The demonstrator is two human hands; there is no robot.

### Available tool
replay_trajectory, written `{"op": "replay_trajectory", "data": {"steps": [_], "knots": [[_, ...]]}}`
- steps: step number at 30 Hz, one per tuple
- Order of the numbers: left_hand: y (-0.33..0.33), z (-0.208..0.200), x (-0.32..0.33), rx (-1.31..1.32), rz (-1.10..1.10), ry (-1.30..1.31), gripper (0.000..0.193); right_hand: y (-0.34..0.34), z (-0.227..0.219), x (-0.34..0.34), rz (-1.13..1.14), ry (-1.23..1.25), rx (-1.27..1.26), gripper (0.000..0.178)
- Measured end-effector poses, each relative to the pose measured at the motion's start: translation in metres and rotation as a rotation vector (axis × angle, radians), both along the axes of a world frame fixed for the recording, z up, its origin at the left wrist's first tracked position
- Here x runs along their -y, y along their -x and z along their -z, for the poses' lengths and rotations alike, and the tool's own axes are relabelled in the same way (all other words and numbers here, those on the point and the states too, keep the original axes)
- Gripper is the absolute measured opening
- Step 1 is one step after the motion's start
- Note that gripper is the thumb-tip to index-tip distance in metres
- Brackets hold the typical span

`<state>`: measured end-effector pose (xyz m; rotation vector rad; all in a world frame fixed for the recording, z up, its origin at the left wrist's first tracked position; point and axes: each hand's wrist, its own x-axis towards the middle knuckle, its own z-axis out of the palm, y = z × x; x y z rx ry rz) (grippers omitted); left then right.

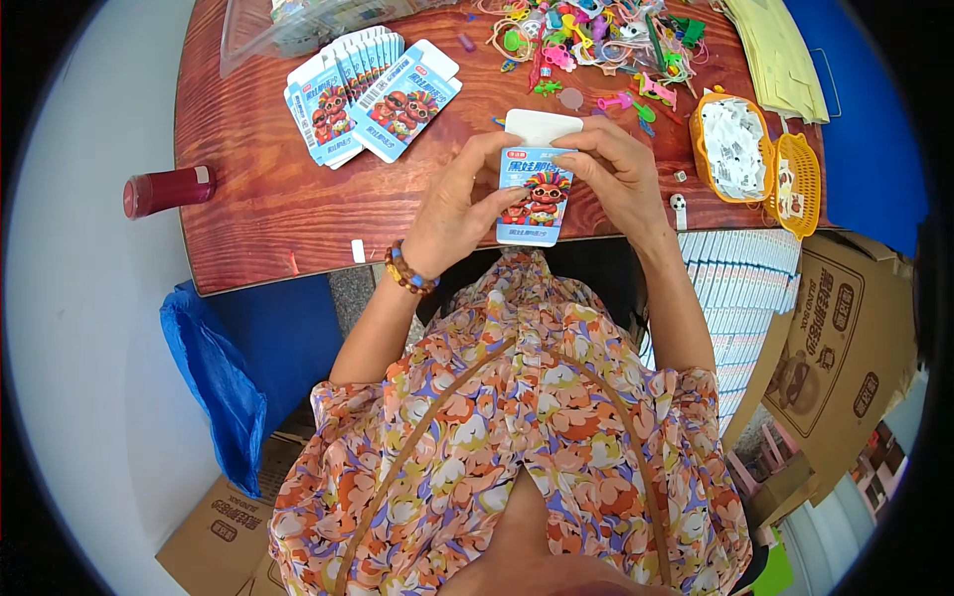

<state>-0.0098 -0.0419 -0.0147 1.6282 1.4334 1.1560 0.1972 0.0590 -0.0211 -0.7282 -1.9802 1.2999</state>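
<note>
Near the table's front edge I hold a small blue printed cardboard box [537,214] upright between both hands, its white top flap standing raised. My left hand [465,199] grips the box's left side, thumb across the front and fingers behind. My right hand [618,171] closes on the upper right, its thumb and fingertips at the opening below the flap. Whether anything lies inside the box cannot be seen. To the left, a fanned stack of matching flat boxes [343,84] lies with one more box [405,107] over its right side.
Small colourful plastic toys [596,40] are heaped at the back. Yellow baskets [708,129] with white packets stand right, below yellow sheets [780,60]. A clear plastic bin [238,35] sits back left, a dark red bottle [169,192] at the left edge. An open carton [845,348] holds rows of boxes.
</note>
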Motion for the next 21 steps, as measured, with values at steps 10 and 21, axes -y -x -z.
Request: {"op": "replay_trajectory", "data": {"steps": [10,21], "knots": [[-0.006,-0.007,0.005,0.453,0.092,0.205,0.047,0.003,-0.032,0.008,0.103,0.325,-0.112,0.018],[-0.006,-0.006,0.007,0.477,0.084,0.249,0.05,-0.006,-0.044,-0.007,-0.068,0.472,0.071,0.02]]}}
